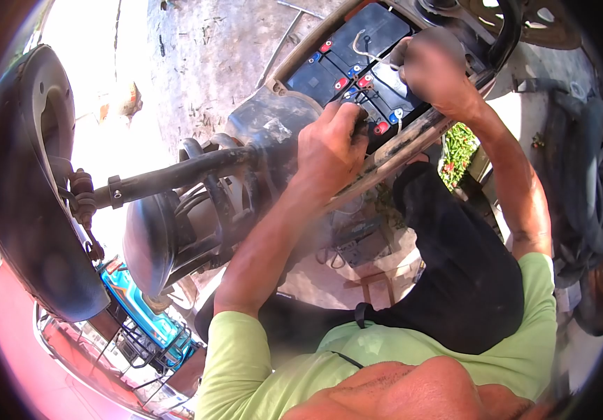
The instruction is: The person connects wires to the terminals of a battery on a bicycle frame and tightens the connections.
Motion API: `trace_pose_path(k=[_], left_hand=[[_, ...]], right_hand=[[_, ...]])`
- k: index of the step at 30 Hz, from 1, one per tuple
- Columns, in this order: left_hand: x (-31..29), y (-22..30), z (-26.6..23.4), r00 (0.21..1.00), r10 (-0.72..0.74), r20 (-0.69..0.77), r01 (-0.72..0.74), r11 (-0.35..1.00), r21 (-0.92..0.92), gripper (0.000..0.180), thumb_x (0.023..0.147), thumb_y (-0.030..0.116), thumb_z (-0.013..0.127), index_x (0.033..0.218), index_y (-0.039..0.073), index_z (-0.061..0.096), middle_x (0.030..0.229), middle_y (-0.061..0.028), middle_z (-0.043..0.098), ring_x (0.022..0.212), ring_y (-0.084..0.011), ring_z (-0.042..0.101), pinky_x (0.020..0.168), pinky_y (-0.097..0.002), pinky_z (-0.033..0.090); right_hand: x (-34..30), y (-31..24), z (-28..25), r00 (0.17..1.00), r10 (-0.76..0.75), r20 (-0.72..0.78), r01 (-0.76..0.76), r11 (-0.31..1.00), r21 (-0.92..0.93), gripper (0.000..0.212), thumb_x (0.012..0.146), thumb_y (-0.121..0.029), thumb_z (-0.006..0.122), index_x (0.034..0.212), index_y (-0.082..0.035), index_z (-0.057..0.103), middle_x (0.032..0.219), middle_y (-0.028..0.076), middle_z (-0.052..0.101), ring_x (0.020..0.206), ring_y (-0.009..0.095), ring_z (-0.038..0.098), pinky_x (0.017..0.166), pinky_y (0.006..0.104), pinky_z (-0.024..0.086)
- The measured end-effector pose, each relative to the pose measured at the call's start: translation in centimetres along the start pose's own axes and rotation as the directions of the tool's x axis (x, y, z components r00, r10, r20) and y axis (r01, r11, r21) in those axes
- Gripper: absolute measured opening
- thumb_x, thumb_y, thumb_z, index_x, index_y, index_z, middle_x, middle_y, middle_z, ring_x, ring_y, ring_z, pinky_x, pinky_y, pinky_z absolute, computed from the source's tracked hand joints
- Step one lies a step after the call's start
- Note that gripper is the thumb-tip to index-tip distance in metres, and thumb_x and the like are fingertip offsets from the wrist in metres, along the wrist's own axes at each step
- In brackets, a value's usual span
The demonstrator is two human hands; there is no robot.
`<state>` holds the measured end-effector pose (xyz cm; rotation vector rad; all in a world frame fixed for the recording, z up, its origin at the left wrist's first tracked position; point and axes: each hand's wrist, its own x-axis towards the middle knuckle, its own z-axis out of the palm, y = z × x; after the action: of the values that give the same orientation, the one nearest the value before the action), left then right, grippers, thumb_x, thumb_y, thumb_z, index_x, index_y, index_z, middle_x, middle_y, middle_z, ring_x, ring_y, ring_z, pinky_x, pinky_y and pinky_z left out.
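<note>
Black batteries [324,72] with red and blue terminals sit in an open compartment of the vehicle frame. Over their near edge, my left hand [331,143] has its fingers curled down by the terminals. What those fingers hold, if anything, is hidden. My right hand [436,73] is above the right end of the batteries, its fingers blurred. A pale wire [364,52] loops across the battery top towards that hand. Thin black cables [378,105] link the terminals between my hands.
A brown metal rail [392,150] borders the compartment. At left stand a black padded seat [32,182] and a dark tube [182,170]. A wheel [553,17] is at the upper right. Black hoses or covers [588,168] are piled at right. Green leaves [459,150] lie below my right forearm.
</note>
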<state>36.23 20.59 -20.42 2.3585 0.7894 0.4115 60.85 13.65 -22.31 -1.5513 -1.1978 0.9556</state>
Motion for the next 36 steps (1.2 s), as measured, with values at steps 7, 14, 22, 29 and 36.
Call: trace_pose_path(k=[7,14,22,29,36], left_hand=[[-0.1,0.3,-0.8,0.998,-0.003,-0.060,-0.008,0.984,-0.176,0.022,0.087,0.001,0.079,0.108,0.000,0.071,0.093,-0.0133,0.071,0.074,-0.0242,0.072,0.068,-0.0334,0.057],[0.5,0.4,-0.9,0.996,-0.077,-0.046,0.061,0.959,-0.278,0.018,0.089,0.002,0.078,0.106,-0.001,0.072,0.091,-0.0107,0.070,0.074,-0.0185,0.069,0.069,-0.0316,0.055],[0.8,0.9,-1.4,0.999,0.009,-0.043,-0.015,0.991,-0.133,0.017,0.088,0.004,0.080,0.104,0.000,0.073,0.092,-0.0146,0.070,0.075,-0.0298,0.071,0.069,-0.0368,0.056],[1.1,1.8,-2.0,0.996,0.091,-0.026,-0.091,0.996,-0.001,0.015,0.087,0.006,0.081,0.099,0.002,0.074,0.092,-0.0156,0.070,0.079,-0.0376,0.072,0.069,-0.0436,0.057],[2.0,2.3,-2.5,0.991,-0.040,0.129,0.037,0.999,0.030,0.015,0.089,0.006,0.078,0.103,0.001,0.074,0.094,-0.0147,0.073,0.080,-0.0337,0.074,0.074,-0.0404,0.058]], right_hand=[[0.4,-1.9,0.9,0.923,-0.027,0.384,0.061,0.995,-0.078,0.024,0.089,-0.020,0.071,0.101,0.002,0.070,0.090,0.016,0.071,0.082,0.027,0.066,0.078,0.0388,0.053],[0.4,-2.8,1.0,0.885,0.173,0.432,-0.163,0.985,-0.060,0.022,0.090,-0.017,0.069,0.100,0.003,0.071,0.080,0.013,0.070,0.075,0.021,0.067,0.074,0.0377,0.054],[0.4,-2.1,0.2,0.875,0.022,0.483,0.003,0.999,-0.050,0.023,0.089,-0.016,0.062,0.100,0.003,0.070,0.080,0.012,0.068,0.076,0.020,0.064,0.074,0.0387,0.053],[0.3,-2.8,0.2,0.894,0.091,0.439,-0.057,0.994,-0.091,0.022,0.088,-0.016,0.063,0.100,0.002,0.069,0.081,0.013,0.067,0.076,0.022,0.063,0.074,0.0388,0.052],[0.2,-2.6,0.2,0.902,0.059,0.427,0.005,0.989,-0.148,0.021,0.088,-0.016,0.066,0.099,0.002,0.067,0.077,0.011,0.064,0.074,0.022,0.062,0.072,0.0398,0.051]])
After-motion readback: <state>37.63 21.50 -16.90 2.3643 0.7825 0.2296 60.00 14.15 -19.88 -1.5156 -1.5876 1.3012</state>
